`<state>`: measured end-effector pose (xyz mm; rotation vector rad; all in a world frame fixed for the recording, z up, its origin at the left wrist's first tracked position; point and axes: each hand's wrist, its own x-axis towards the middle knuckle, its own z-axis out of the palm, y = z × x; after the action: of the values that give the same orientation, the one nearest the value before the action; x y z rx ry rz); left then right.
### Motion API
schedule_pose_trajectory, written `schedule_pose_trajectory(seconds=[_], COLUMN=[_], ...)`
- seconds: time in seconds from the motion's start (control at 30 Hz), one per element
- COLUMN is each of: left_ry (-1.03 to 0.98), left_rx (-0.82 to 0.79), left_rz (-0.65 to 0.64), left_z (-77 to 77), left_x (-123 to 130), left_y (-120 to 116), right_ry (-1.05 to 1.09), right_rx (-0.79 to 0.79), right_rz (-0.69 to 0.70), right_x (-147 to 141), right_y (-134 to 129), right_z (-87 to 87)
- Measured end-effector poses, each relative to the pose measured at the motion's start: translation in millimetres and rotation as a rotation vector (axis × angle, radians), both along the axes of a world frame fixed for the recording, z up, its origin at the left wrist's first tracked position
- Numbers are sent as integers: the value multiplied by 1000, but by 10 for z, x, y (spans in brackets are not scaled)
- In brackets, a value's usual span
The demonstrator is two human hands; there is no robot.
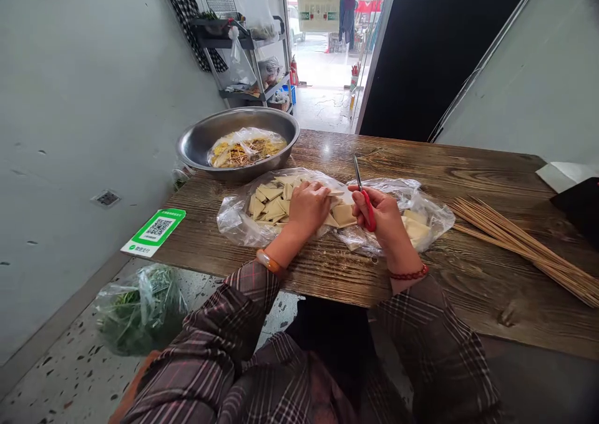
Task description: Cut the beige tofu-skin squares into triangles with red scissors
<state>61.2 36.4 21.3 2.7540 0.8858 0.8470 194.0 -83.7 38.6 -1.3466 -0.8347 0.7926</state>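
Observation:
In my right hand (pixel 378 215) is a pair of scissors (pixel 369 210) with red handles, its metal blades pointing up and away from me. My left hand (pixel 309 204) is closed over the pile, and the edge of a thin beige dried tofu piece (pixel 336 193) sticks out past its fingertips. Beneath and left of that hand, cut dried tofu pieces (pixel 270 205) lie heaped on a clear plastic bag (pixel 229 216). Between my hands rests a larger square of dried tofu (pixel 344 215). More dried tofu sheets (pixel 415 229) lie in a second plastic bag (pixel 437 215), partly hidden behind my right hand.
A large metal basin (pixel 191 146) holding bagged yellow food stands at the table's back left. Bamboo skewers (pixel 524 246) lie on the wooden table (pixel 468 293) at right. A green QR code card (pixel 156 231) sits at the left edge; bagged greens (pixel 140 311) are on the floor.

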Motion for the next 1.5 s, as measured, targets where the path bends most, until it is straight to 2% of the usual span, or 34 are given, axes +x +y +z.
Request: schedule_pose_trajectory(seconds=[0.1, 0.23, 0.33, 0.4, 0.5, 0.73, 0.93, 1.17, 1.5], left_ry=[-301, -660, -792, -815, -860, -992, -1030, -1069, -1131], left_rx=[-212, -749, -1122, -1240, -1290, -1346, -1299, -1387, -1291], left_rz=[-35, -112, -229, -282, -291, -214, -218, -206, -191], left_z=[16, 88, 124, 126, 115, 104, 81, 105, 74], left_x=[-59, -203, -292, -321, -336, -394, -418, -428, -447], left_y=[65, 74, 43, 28, 28, 63, 48, 14, 21], right_ry=[11, 19, 4, -17, -70, -202, -257, -288, -451], right_rx=[1, 2, -13, -25, -47, -143, -158, -158, -147], right_rz=[3, 14, 25, 40, 94, 222, 213, 217, 238], right_x=[5, -9, -27, -33, -37, -89, -72, -70, -98], right_y=[3, -1, -14, -24, -35, -52, -47, -52, -38], right_z=[-18, -23, -18, -22, -33, 6, -36, -40, -59])
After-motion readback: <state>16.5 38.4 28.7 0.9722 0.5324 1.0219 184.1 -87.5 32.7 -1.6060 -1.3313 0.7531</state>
